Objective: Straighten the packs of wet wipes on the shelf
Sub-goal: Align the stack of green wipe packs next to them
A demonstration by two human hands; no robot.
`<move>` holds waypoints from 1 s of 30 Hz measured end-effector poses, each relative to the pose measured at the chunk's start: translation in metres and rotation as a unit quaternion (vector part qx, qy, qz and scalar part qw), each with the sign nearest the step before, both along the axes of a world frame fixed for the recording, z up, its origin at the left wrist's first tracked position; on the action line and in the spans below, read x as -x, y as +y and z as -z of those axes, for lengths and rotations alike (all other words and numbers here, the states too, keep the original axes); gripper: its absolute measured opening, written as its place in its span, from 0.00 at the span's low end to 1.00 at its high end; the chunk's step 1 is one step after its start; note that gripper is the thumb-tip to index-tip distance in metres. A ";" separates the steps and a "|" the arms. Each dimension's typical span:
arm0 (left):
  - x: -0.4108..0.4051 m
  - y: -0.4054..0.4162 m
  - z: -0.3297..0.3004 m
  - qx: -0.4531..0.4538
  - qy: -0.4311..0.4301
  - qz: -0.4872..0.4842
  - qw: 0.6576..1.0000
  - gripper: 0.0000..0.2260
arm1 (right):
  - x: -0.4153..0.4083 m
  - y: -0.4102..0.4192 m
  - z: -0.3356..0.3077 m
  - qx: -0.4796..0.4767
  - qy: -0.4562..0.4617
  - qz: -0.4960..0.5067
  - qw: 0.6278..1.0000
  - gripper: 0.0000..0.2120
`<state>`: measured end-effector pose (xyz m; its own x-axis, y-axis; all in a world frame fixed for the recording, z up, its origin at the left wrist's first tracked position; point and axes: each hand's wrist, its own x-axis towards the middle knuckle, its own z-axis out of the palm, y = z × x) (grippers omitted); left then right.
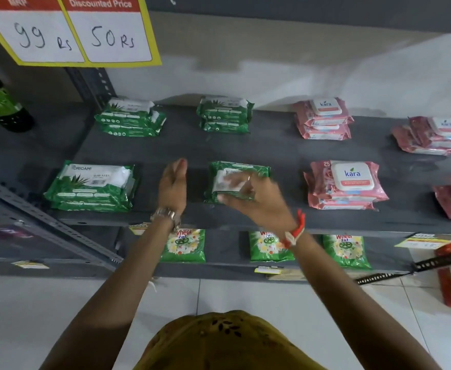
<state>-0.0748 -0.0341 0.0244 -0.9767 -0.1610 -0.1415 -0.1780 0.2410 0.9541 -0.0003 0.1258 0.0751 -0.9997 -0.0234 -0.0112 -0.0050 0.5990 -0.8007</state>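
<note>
Green and pink packs of wet wipes lie in small stacks on a dark grey shelf (272,145). A green pack (239,169) in the front row's middle lies under my right hand (256,196), whose fingers rest on its white label, blurred by motion. My left hand (173,184) hovers just left of that pack, fingers together and upright, holding nothing. A green stack (91,186) sits at the front left, and two more green stacks (131,117) (224,114) at the back. Pink stacks (344,184) (323,118) lie to the right.
More pink packs (432,136) lie at the far right, slightly askew. A dark bottle (0,102) stands at the left. A yellow price sign (69,30) hangs above. Green detergent pouches (184,245) fill the lower shelf. A slanted metal shelf rail (45,225) crosses at left.
</note>
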 end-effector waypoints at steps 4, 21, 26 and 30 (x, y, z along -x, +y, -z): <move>0.034 0.025 -0.022 -0.012 -0.019 0.149 0.989 0.20 | -0.039 -0.030 0.027 0.412 -0.270 0.107 0.864 0.19; -0.023 0.039 0.003 -0.121 -0.242 0.136 0.953 0.17 | 0.056 0.013 -0.001 0.132 -0.239 0.141 0.952 0.13; -0.023 0.043 0.007 -0.113 -0.218 0.001 0.969 0.30 | 0.066 0.020 0.003 0.111 -0.149 0.147 0.972 0.13; -0.004 0.016 -0.001 0.021 -0.077 -0.052 0.995 0.34 | 0.039 0.016 0.029 0.215 -0.049 0.312 0.924 0.20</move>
